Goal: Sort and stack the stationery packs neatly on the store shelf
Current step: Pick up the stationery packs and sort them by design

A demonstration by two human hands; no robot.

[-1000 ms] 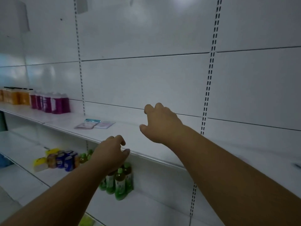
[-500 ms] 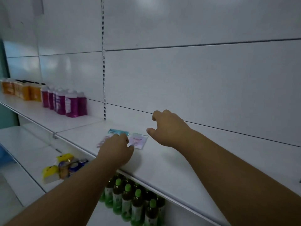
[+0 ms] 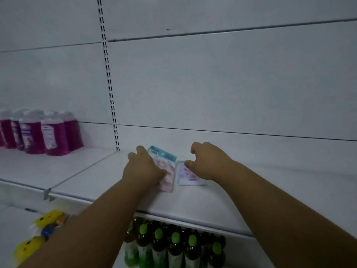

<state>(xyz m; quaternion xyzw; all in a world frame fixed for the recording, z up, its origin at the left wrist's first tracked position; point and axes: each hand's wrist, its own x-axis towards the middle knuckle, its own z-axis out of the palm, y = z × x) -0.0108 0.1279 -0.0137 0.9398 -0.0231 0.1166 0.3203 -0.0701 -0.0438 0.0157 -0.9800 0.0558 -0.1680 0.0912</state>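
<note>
Both hands now at packs: left hand [image 3: 144, 172] flat on teal-topped pack [image 3: 167, 165], long axis front-back; right hand [image 3: 207, 163] curled, empty.

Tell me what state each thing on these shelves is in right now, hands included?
Left hand: palm down on the blue-topped pack.
Right hand: fingers curled, above the white pack; contact unclear.
Blue-topped pack: flat, partly covered.
White pack: flat beside it.
Purple bottles: upright, capped.
Green-capped bottles: upright, capped, on the shelf below.
Shelf: mostly bare.
</note>
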